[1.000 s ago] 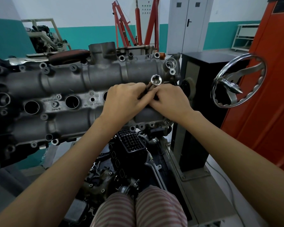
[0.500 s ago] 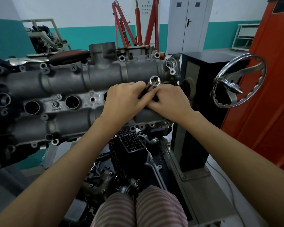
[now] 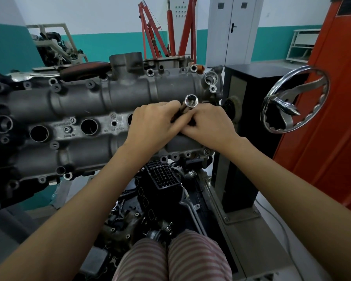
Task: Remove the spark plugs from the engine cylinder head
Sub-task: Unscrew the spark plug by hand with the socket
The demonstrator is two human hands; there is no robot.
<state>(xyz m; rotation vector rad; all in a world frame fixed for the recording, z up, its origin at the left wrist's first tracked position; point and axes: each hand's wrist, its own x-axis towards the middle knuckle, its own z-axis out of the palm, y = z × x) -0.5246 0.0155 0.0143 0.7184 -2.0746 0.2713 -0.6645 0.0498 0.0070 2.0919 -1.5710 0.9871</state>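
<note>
The grey engine cylinder head (image 3: 79, 102) lies across the stand in front of me, with a row of round plug wells (image 3: 89, 126) along its middle. My left hand (image 3: 152, 124) and my right hand (image 3: 209, 124) meet over the right end of that row. Both are wrapped round a long chrome socket tool (image 3: 191, 100) whose open square end sticks up above my fingers. Its lower end and the well under it are hidden by my hands. No spark plug is visible.
A chrome handwheel (image 3: 294, 102) sticks out on the black stand (image 3: 249, 118) to the right, beside an orange panel (image 3: 332, 118). A wrench with a dark red handle (image 3: 83, 68) rests on the head's far edge. Black engine parts (image 3: 160, 179) lie below, above my striped trousers.
The socket tool's top end has shifted slightly left between my fingers. Both hands have stayed over the same well.
</note>
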